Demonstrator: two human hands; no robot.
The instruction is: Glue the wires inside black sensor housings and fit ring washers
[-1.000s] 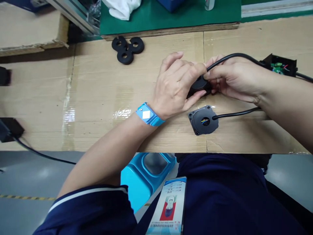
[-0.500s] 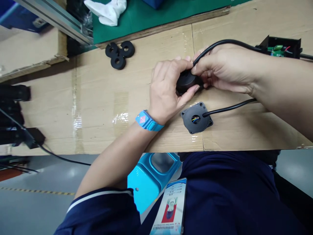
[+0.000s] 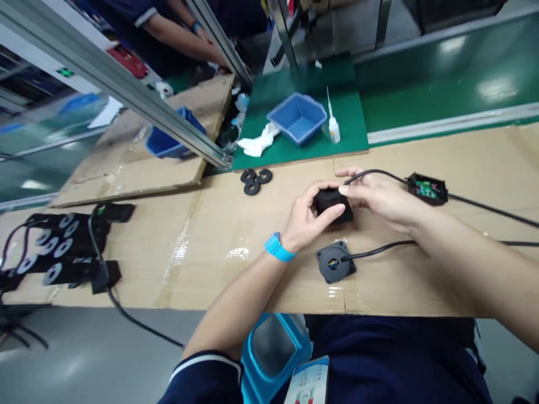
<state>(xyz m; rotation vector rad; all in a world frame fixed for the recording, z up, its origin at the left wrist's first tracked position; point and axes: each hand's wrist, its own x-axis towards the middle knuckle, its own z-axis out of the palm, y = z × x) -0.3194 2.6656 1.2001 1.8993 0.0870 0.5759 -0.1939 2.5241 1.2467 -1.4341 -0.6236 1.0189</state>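
Both the left hand (image 3: 305,221) and right hand (image 3: 377,196) are gripping the black round corded housing (image 3: 332,203), fingers closed; the black flanged disc part (image 3: 334,264) is lying separate, unassembled.

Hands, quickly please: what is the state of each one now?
Left hand: closed around the black round part.
Right hand: fingers closed on the same part, at its black cable.
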